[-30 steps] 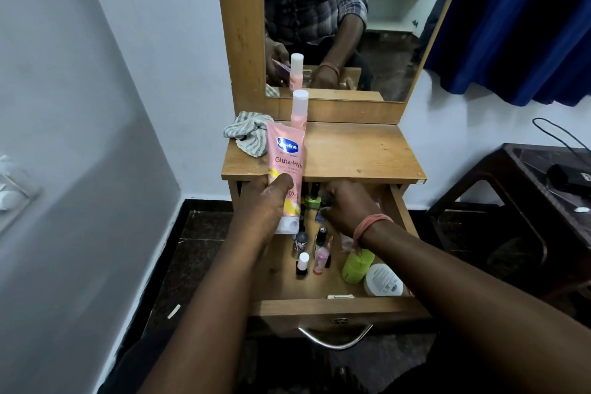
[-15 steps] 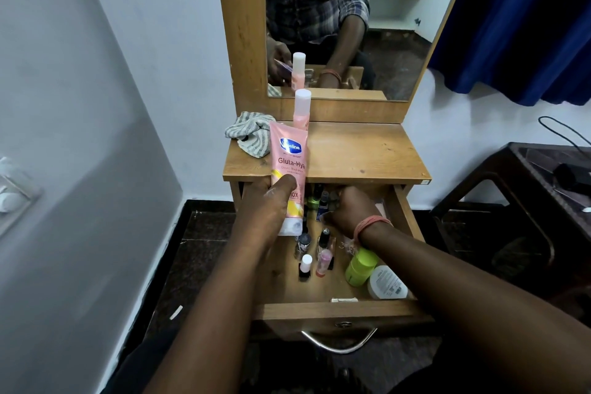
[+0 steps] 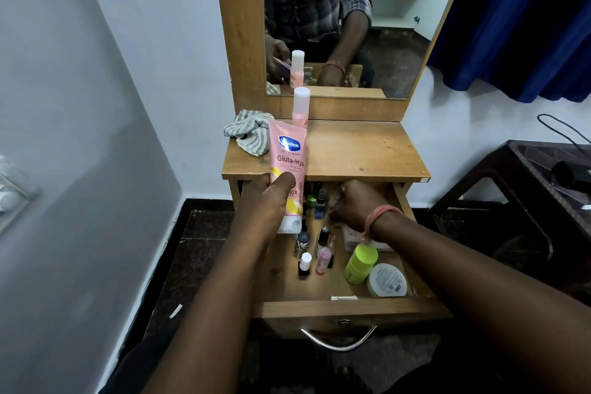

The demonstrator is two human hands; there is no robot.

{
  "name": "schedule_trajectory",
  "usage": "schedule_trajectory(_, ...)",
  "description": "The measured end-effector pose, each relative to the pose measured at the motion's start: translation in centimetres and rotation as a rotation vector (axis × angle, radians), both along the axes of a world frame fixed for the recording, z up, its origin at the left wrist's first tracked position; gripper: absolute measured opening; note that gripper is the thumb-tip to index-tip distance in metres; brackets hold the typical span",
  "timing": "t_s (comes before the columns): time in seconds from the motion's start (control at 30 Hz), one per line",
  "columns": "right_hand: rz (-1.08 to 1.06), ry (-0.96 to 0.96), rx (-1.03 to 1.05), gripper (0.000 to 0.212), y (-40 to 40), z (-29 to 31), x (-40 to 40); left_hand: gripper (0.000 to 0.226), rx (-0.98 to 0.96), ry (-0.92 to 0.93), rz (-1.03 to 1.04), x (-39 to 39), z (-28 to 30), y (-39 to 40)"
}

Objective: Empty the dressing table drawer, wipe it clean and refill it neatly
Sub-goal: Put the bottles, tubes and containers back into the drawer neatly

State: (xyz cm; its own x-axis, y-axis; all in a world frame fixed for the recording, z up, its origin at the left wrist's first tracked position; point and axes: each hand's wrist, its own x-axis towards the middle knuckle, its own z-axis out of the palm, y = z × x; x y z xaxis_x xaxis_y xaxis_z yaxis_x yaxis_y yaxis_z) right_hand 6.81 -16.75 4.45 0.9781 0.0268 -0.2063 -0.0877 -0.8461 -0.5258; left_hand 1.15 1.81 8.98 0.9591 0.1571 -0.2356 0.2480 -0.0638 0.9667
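**Pink tube lifted, drawer still full**

While the left hand (image 3: 271, 201) grips a pink lotion tube (image 3: 287, 166) upright above the open drawer (image 3: 351, 307), its thumb pressed across the tube's front and its fingers wrapped behind, the right hand (image 3: 355, 201) reaches into the back of the drawer with fingers curled downward — whether they pinch anything cannot be told. Small dark nail-polish bottles (image 3: 319, 205) stand in the drawer's middle, near a white-capped bottle (image 3: 305, 264) and a small pink bottle (image 3: 323, 261). A lime-green container (image 3: 359, 264) lies at the right front, touching a round white jar (image 3: 387, 280). On the table (image 3: 361, 150) sit a striped cloth (image 3: 249, 131) and, behind the tube, a tall pink bottle (image 3: 300, 105) — just before the mirror (image 3: 383, 25).
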Motion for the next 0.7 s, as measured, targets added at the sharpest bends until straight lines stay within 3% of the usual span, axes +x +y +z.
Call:
schedule_trajectory(0.1,0.139,0.066,-0.040,0.008,-1.0,0.6,-0.3,0.012,-0.011,0.007,0.006,0.1,0.0,0.0)
schedule_trajectory(0.3,0.455,0.273,-0.138,0.028,-1.6,1.1,0.0,0.009,-0.020,0.007,0.010,0.2,-0.4,0.0)
schedule_trajectory(0.7,0.626,0.164,-0.293,0.018,-1.1,-0.1,0.1,0.013,-0.028,-0.011,0.013,0.1,-0.7,-0.2)
